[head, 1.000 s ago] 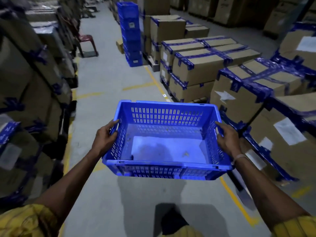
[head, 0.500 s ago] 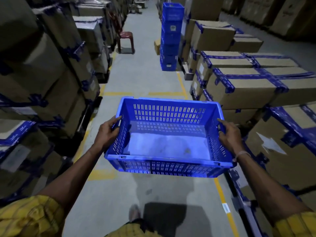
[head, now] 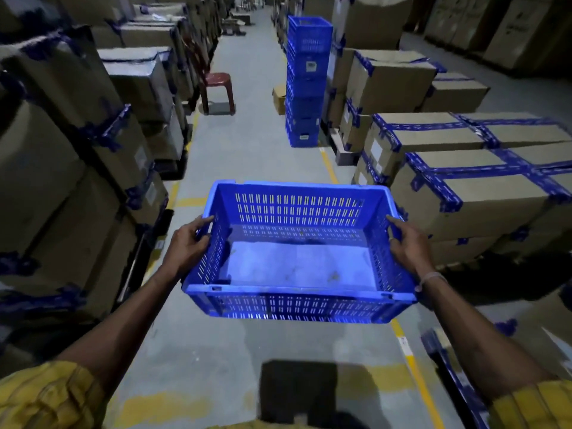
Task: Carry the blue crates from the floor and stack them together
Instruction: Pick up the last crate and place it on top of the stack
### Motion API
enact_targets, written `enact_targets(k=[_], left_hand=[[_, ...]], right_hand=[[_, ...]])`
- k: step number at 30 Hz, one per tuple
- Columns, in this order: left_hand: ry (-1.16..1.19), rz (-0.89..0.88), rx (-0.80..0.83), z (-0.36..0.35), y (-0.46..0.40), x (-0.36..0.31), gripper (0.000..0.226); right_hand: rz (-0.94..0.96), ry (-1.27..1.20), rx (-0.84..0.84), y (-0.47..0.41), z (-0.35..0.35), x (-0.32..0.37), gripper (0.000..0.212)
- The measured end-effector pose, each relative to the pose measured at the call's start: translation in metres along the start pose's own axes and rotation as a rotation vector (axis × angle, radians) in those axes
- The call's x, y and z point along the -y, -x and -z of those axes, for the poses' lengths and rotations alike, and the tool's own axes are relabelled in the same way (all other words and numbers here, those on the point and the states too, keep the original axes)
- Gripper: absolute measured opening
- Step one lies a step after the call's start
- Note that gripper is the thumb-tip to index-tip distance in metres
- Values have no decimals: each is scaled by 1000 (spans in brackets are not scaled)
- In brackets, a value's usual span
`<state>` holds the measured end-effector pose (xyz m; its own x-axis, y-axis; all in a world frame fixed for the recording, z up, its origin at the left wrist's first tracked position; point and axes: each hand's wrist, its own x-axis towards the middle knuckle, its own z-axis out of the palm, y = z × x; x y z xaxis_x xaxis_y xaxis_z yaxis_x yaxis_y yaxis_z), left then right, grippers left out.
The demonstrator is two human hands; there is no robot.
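I am in the carrying step: my left hand [head: 185,243] and right hand [head: 408,246] grip the side rims of the empty crate [head: 297,258], held level above the aisle floor [head: 247,150]. The next move, as I judge it, calls for walking to the far stack of crates [head: 306,82] and lifting this one onto its top.

Both arms reach forward; the left hand [head: 185,243] and right hand [head: 408,244] grip the blue crate [head: 297,300] sides.

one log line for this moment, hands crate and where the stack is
phase: carrying | left hand: grips crate left wall | right hand: grips right wall | crate: empty, off floor | crate stack: ahead, right of aisle
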<state>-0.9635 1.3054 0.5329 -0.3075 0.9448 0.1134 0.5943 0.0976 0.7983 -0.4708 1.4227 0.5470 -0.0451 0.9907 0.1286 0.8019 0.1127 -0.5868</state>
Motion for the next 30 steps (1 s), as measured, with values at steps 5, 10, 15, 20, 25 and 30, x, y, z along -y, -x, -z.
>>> enact_targets(k=[5, 10, 15, 20, 25, 30], left_hand=[[41, 2, 37, -2, -124, 7, 46], [9, -22, -4, -27, -248, 18, 49], [-40, -16, -26, -51, -376, 21, 51], [-25, 13, -54, -53, -492, 12, 50], [-23, 16, -98, -51, -598, 14, 49], [-34, 29, -95, -44, -718, 35, 49]], right_hand=[[-18, 5, -6, -103, -20, 26, 54], [-18, 4, 6, -227, -48, 34, 54], [-31, -27, 25, -364, -77, 42, 53], [-9, -37, 46, -487, -85, 65, 54], [12, 21, 39, -601, -101, 100, 55], [17, 39, 47, -710, -137, 137, 58]])
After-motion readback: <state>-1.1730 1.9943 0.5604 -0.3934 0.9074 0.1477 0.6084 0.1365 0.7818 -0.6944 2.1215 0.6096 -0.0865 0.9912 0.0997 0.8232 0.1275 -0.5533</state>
